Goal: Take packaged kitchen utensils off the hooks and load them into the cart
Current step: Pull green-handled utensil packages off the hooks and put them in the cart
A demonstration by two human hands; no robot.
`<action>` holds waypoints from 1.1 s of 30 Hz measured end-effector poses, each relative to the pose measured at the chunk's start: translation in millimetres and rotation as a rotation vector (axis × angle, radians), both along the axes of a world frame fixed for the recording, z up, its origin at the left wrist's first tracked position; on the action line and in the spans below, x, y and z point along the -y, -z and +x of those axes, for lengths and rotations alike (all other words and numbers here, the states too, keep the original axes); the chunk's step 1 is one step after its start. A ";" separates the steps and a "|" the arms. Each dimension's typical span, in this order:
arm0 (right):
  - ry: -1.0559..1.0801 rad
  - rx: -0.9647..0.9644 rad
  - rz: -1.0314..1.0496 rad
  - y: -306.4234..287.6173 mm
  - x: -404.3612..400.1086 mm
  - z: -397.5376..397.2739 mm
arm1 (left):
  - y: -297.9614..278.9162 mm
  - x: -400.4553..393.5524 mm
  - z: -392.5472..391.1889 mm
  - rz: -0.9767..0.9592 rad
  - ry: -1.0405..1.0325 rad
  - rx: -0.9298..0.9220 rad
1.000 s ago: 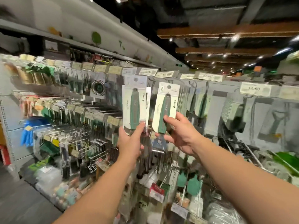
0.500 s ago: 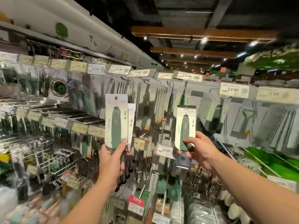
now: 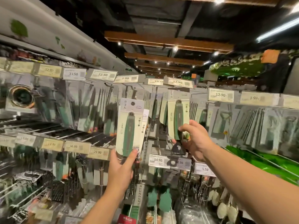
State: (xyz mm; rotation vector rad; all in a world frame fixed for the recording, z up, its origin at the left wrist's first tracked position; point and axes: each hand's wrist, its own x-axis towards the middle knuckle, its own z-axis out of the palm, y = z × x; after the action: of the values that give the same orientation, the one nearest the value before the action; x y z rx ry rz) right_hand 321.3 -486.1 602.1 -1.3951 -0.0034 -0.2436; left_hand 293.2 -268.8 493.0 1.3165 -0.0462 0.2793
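Left hand (image 3: 120,169) clamped round the bottom of a flat white cardboard-backed pack carrying a green-handled utensil (image 3: 130,125), thumb across the front near the handle's lower end, fingers behind. At least one more card tucked behind it, edge showing on the right side. Held upright, clear of the hooks, in front of the display.

Right hand (image 3: 195,140) closed on a second white card pack with a green-handled utensil (image 3: 178,117), thumb and fingers pinching the lower end of the handle, dark metal head (image 3: 178,148) poking out below the palm. Top of the card right at the hook line under a pale price tag reading 12.90 (image 3: 178,81); cannot tell whether already off the hook or not.

Likely light, judging by the thin card and slim handles. Card stiff enough to stand upright but probably bends if squeezed mid-panel; better taken low, across the handle, where the utensil itself backs the card. Glossy facing probably a little slippery, so stacked packs may slide against each other. Exposed head possibly sharp-edged: worth keeping fingers off it.

Beyond the hands, rows of wire hooks (image 3: 53,126) hung with more packaged utensils, price tags along each rail, green gloves (image 3: 159,198) lower down.

No cart in view, so nothing to report of its contents; loading not yet done for these packs.
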 end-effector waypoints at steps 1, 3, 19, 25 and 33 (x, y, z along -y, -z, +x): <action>0.005 0.016 0.003 -2.3 -1.5 -0.6 | -0.4 0.2 1.6 -0.006 0.017 -0.002; 0.016 0.036 0.019 -6.0 -3.0 0.0 | -3.0 1.8 3.9 -0.039 0.027 0.001; 0.178 0.010 0.061 3.9 -15.3 32.3 | -4.5 1.6 22.4 -0.058 0.104 0.049; 0.226 0.024 0.017 5.8 -19.6 49.7 | -5.2 -4.7 32.7 -0.066 0.077 0.079; 0.233 -0.138 -0.046 1.9 -12.6 106.0 | -7.8 -1.8 50.0 -0.119 0.067 0.050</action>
State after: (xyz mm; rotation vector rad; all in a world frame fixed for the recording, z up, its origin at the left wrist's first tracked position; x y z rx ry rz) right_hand 427.3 -473.5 600.2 -1.4563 0.2706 -0.3423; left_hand 343.2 -267.0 500.8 1.1879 -0.1143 0.2546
